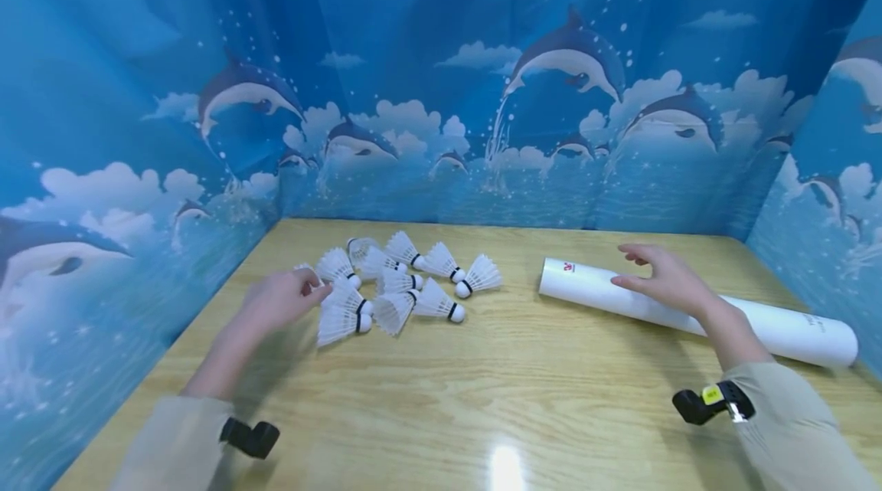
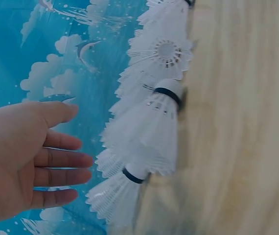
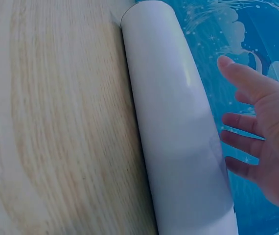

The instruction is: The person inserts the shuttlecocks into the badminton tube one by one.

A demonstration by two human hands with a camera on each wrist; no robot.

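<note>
Overall, the worktop [image 1: 413,391] is a smooth, pale yellow board with fine wood grain running across it and a bright patch of glare toward its near side. Its back edge meets a blue backdrop [image 1: 427,8] that also closes off the left and right sides, a creased sheet printed with leaping dolphins, white clouds and sparkling water.

Toward the back left corner lies a loose cluster of white shuttlecocks [image 1: 396,282], several overlapping and pointing different ways. Each has a rounded white head, a dark band and a flared, ribbed skirt with a jagged rim.

On the right half, a long white cardboard-like tube [image 1: 586,286] lies aslant, one end not far from the back edge, the other closer to the right edge. It is a plain cylinder with a soft sheen, a small red mark at its left end and dark lettering toward its right.

The left hand [image 1: 279,299] is at the left side of the cluster, thumb apart from loosely extended fingers, with nothing in its grasp. The right hand [image 1: 664,284] is over the tube, thumb and fingers well parted, likewise gripping nothing; whether it brushes the tube I cannot tell. Both sleeves [image 1: 792,407] are beige.
</note>
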